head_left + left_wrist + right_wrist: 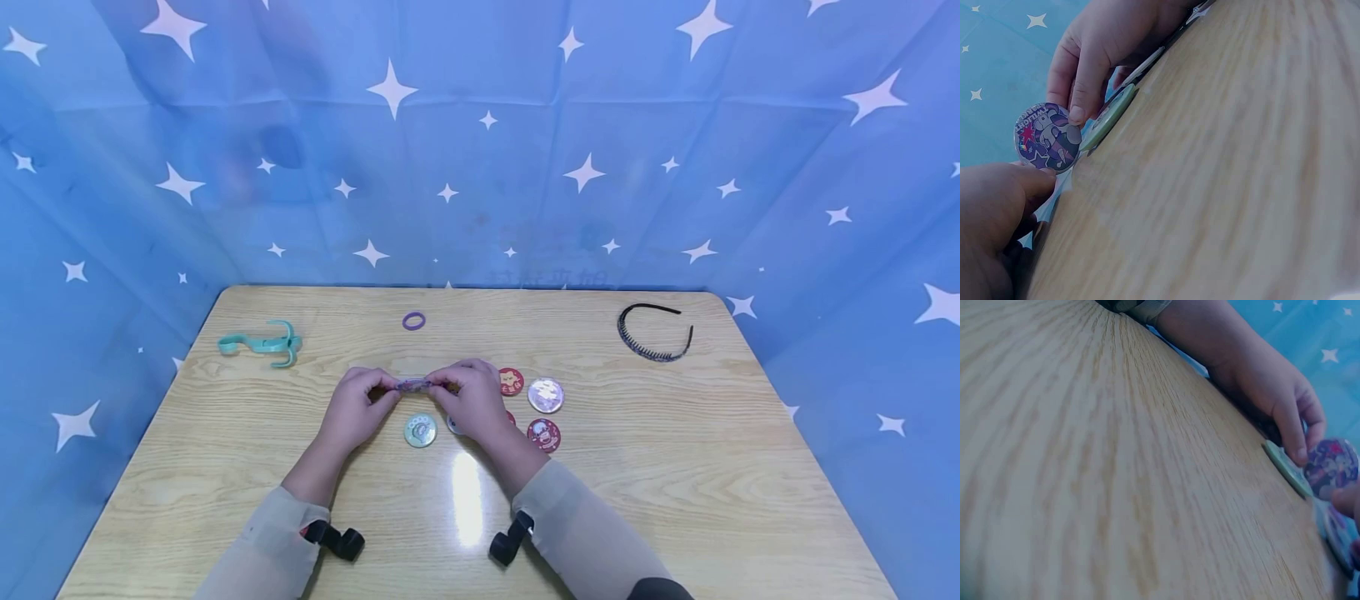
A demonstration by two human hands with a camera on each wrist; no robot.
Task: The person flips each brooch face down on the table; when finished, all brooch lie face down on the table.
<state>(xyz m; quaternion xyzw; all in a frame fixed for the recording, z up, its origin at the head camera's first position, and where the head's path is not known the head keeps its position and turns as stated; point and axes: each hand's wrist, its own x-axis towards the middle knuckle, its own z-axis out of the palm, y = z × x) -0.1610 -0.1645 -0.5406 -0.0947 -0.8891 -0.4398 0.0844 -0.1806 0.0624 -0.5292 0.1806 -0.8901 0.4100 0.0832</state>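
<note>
A round purple badge with a cartoon pony [1049,137] is held tilted up between both hands, seen nearly edge-on in the head view. My left hand [358,408] pinches its left edge with thumb and fingers. On its opposite edge, my right hand [472,400] pinches with thumb and fingertips. A pale green badge [421,430] lies on the table just below the held one. Partly hidden by my right hand are another badge and some red ones. To its right lie a red badge [512,382], a shiny silver badge [546,395] and a dark red badge [543,435].
On the wooden table [675,500], a teal claw-shaped clip [266,343] lies at the back left and a purple ring [414,321] at the back middle. A black toothed headband [651,353] is at the back right. A blue star-patterned cloth [450,142] hangs behind.
</note>
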